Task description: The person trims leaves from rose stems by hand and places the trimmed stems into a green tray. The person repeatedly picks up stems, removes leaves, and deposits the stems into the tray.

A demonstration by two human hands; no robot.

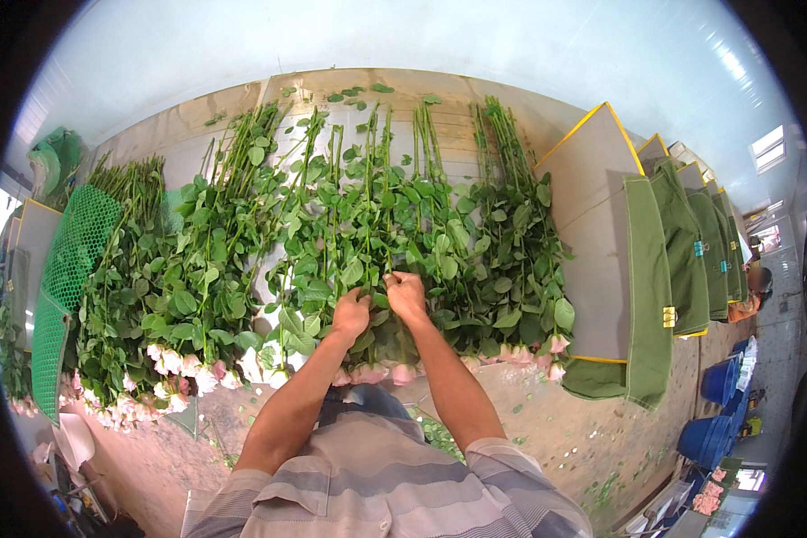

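Long-stemmed pink roses lie side by side across the table, their leafy stems pointing away from me and their blooms at the near edge. My left hand is among the leaves of the middle roses, fingers bent; leaves hide its fingertips. Close beside it on the right, my right hand has its thumb and fingers pinched on a rose stem. Denser heaps of pink roses lie to the left, and another bunch lies to the right.
Green plastic mesh borders the left heap. Grey partition boards with yellow edges and green cloth stand at the right. Loose leaves lie at the table's back. Blue buckets and a person are farther right.
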